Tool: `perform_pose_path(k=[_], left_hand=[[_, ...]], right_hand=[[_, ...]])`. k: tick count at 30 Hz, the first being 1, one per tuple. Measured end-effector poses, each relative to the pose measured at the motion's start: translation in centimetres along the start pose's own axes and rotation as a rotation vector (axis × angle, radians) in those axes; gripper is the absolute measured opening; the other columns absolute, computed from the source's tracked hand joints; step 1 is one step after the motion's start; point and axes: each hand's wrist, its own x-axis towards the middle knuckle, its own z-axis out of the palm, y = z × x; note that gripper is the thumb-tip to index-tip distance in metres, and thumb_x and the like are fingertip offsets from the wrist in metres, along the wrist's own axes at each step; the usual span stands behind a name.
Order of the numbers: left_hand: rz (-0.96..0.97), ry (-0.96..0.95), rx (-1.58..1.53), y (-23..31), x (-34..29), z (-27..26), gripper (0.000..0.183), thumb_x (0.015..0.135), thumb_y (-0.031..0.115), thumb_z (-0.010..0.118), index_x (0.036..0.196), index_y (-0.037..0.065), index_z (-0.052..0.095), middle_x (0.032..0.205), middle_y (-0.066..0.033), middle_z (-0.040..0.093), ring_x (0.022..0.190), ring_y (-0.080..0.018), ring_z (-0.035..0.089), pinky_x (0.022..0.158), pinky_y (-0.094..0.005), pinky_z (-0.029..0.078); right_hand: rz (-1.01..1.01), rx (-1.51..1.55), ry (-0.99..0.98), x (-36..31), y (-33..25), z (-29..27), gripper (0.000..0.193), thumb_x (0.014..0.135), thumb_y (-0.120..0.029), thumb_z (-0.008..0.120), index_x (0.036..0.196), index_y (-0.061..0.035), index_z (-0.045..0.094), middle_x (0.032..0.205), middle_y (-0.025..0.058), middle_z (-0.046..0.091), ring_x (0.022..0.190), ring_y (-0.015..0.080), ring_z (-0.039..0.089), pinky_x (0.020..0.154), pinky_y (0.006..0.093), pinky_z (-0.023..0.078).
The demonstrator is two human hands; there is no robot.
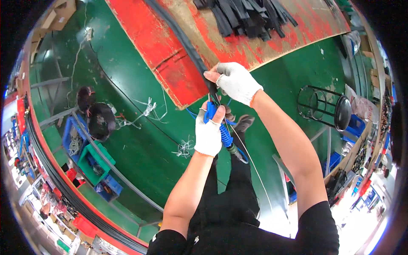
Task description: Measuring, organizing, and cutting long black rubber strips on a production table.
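Note:
My left hand [208, 136], in a white fingerless-tip glove, is closed round a blue air blow gun [210, 111] with a ribbed lower end and a thin blue hose. Its metal nozzle points up to the lower end of a long black sleeve [185, 42]. Gloved the same way, my right hand [239, 83] pinches that sleeve near its end, just past the table corner. Whether the nozzle sits inside the sleeve is hard to make out. A thin pale cord [258, 173] hangs down beside the gun toward the floor.
The worn red table [174, 76] bears a pile of black strips [244, 17] at its far side. A black round stool [342, 112] stands at right. On the left are a dark stool [101, 122], a green crate [94, 160] and a metal rail. White string scraps lie on the green floor.

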Motion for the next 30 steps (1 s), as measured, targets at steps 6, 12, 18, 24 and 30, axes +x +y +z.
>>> perform_pose_path(k=[6,12,18,24,30], left_hand=[[-0.025,0.020,-0.080,1.5,0.7,0.6,0.036,0.096,0.014,0.080,0.127,0.009,0.060,0.093,-0.0069,0.068,0.083,-0.0217,0.068,0.081,-0.0435,0.060],[0.048,0.024,-0.032,2.4,-0.3,2.3,0.034,0.097,0.012,0.078,0.125,0.006,0.060,0.091,-0.0061,0.067,0.081,-0.0202,0.067,0.077,-0.0399,0.059],[0.079,0.066,0.016,2.0,-0.3,2.8,0.032,0.098,0.014,0.078,0.123,0.006,0.059,0.090,-0.0027,0.067,0.075,-0.0150,0.066,0.070,-0.0319,0.057],[0.053,0.178,0.094,2.3,-0.1,3.3,0.030,0.097,0.010,0.076,0.122,0.006,0.059,0.090,-0.0046,0.068,0.074,-0.0170,0.067,0.070,-0.0336,0.057],[0.105,0.191,0.179,1.9,0.2,3.1,0.034,0.098,0.010,0.076,0.127,0.003,0.059,0.091,-0.0042,0.068,0.075,-0.0151,0.066,0.069,-0.0321,0.056]], right_hand=[[-0.010,0.025,-0.120,-0.6,1.6,-0.7,0.028,0.101,-0.025,0.071,0.112,0.0006,0.075,0.093,0.0085,0.075,0.078,0.0155,0.070,0.076,0.0335,0.057],[-0.054,0.051,-0.137,0.5,-0.5,-1.6,0.029,0.100,-0.025,0.071,0.113,-0.0002,0.076,0.098,0.0121,0.077,0.084,0.0183,0.073,0.079,0.0358,0.058],[-0.364,-0.432,0.096,1.5,-1.7,-0.6,0.017,0.090,-0.019,0.068,0.096,-0.0045,0.073,0.092,0.0183,0.073,0.087,0.0367,0.073,0.081,0.0457,0.057],[-0.396,-0.411,0.209,3.3,-1.4,1.4,0.022,0.098,-0.021,0.064,0.103,-0.0012,0.072,0.090,0.0211,0.072,0.088,0.0379,0.073,0.080,0.0442,0.056],[-0.275,-0.421,0.056,3.3,-2.1,0.9,0.026,0.105,-0.023,0.061,0.114,0.0004,0.070,0.091,0.0201,0.073,0.083,0.0296,0.073,0.079,0.0423,0.056]])
